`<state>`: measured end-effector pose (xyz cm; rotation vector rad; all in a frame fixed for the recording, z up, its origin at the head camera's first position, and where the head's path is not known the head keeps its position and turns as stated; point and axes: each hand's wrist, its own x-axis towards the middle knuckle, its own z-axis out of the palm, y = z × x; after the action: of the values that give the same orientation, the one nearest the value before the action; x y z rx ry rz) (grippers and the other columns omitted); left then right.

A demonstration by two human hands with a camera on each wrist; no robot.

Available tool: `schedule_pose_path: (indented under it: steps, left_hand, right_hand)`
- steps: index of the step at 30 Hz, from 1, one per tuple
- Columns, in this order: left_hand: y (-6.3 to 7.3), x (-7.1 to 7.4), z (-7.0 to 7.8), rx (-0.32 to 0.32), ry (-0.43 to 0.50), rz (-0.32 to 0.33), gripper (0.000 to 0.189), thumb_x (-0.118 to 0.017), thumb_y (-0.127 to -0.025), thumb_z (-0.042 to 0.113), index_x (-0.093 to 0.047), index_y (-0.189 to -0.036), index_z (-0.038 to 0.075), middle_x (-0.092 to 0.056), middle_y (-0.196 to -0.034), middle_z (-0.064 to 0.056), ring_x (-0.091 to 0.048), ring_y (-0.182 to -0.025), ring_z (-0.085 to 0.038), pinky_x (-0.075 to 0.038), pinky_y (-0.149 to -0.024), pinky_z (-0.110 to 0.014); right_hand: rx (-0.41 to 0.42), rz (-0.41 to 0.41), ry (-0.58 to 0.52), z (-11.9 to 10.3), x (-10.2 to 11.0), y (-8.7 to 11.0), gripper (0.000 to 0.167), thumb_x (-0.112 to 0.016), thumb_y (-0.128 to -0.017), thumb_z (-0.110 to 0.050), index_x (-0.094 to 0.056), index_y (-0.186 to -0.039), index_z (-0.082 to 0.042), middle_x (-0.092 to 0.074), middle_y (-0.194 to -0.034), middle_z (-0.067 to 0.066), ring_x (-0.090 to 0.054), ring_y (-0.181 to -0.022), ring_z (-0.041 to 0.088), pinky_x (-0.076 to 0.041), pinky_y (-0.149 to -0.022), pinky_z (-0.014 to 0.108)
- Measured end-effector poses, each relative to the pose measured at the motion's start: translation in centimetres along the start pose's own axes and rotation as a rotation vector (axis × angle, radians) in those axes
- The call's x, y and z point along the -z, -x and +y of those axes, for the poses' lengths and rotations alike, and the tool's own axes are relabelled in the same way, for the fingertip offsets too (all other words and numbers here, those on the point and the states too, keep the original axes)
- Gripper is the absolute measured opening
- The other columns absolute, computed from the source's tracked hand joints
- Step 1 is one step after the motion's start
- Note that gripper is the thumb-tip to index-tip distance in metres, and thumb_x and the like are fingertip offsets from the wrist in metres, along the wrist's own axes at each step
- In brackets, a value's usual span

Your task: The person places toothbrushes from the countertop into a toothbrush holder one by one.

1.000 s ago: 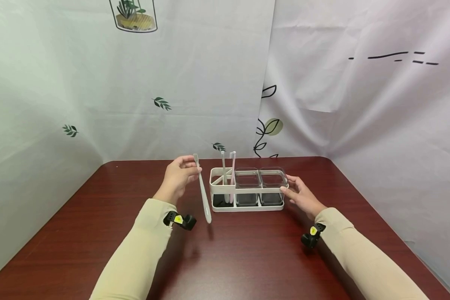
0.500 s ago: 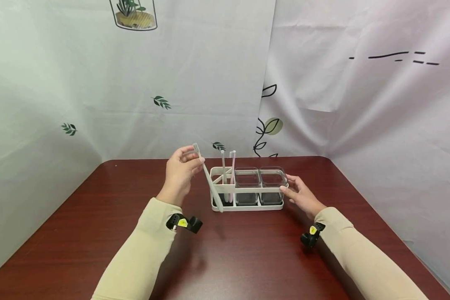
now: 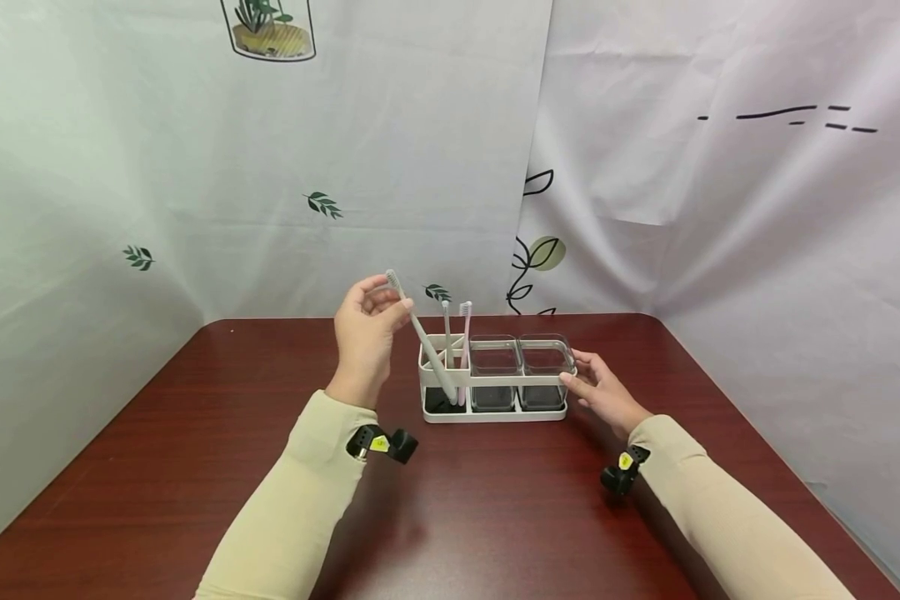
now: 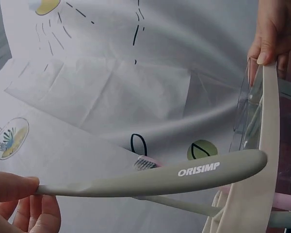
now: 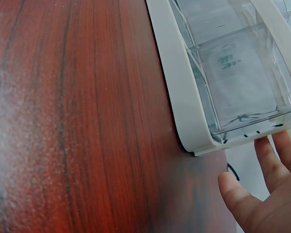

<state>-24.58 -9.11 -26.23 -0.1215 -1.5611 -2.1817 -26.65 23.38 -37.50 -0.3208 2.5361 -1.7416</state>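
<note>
My left hand [image 3: 367,337] pinches a greenish-grey toothbrush [image 3: 430,352] just below its bristles. The brush slants down to the right, its handle end over the left compartment of a white toothbrush holder [image 3: 517,380]. In the left wrist view the lettered handle [image 4: 150,182] crosses in front of the holder's rail. Two other toothbrushes stand in that left section, one pink [image 3: 466,333] and one grey-green [image 3: 447,329]. My right hand [image 3: 603,390] grips the holder's right end, thumb on the front rail corner. In the right wrist view its fingertips [image 5: 264,145] touch the end.
Two clear cups [image 3: 495,354] fill the middle and right of the holder. It stands on a dark red wooden table [image 3: 495,508], toward the back edge. A white patterned cloth [image 3: 390,150] hangs behind. Each wrist wears a black camera band.
My left hand has risen and moved right, carrying the toothbrush from left of the holder to over its left compartment. The right hand and the holder stay in place.
</note>
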Motion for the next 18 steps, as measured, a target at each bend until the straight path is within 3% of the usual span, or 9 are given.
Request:
schedule_pose_path:
  steps: [10, 18]
  left_hand:
    - [0.3, -1.4, 0.1, -0.188, 0.043, 0.097, 0.041, -0.064, -0.079, -0.019, -0.057, -0.116, -0.003, -0.056, -0.086, -0.002, -0.057, -0.079, -0.012, -0.055, -0.07, -0.021]
    - [0.4, -2.1, -0.2, -0.32, 0.0, 0.144, 0.038, -0.065, -0.076, -0.021, -0.059, -0.111, -0.007, -0.058, -0.086, -0.001, -0.058, -0.08, -0.012, -0.053, -0.072, -0.02]
  right_hand:
    - [-0.002, 0.0, -0.007, 0.0, 0.0, 0.0, 0.064, -0.054, -0.1, -0.027, -0.02, -0.15, -0.005, -0.029, -0.15, 0.025, -0.035, -0.135, 0.042, -0.035, -0.103, 0.061]
    - [-0.008, 0.007, -0.013, 0.0, -0.1, 0.0, 0.063, -0.054, -0.1, -0.025, -0.02, -0.149, -0.005, -0.03, -0.149, 0.025, -0.036, -0.134, 0.042, -0.036, -0.102, 0.061]
